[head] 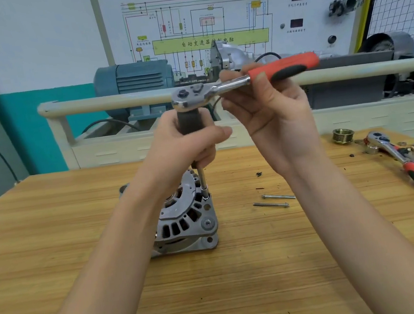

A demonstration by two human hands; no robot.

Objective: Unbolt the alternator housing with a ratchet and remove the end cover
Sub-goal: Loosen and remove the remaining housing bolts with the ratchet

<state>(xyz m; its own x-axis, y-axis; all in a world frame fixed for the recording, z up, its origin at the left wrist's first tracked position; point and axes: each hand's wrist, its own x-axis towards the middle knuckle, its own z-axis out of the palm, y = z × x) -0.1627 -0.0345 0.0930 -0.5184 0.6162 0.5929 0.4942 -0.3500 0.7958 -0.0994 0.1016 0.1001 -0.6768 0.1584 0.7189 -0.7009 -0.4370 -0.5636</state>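
Centrally, both hands work a ratchet (243,79) above the alternator (185,220).

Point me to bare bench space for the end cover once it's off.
Free: the table left of the alternator, and the near strip between the forearms. Tighter: right of the alternator, two loose bolts lie there. Crowded: far right corner, with the pulley, spare ratchet and small parts.
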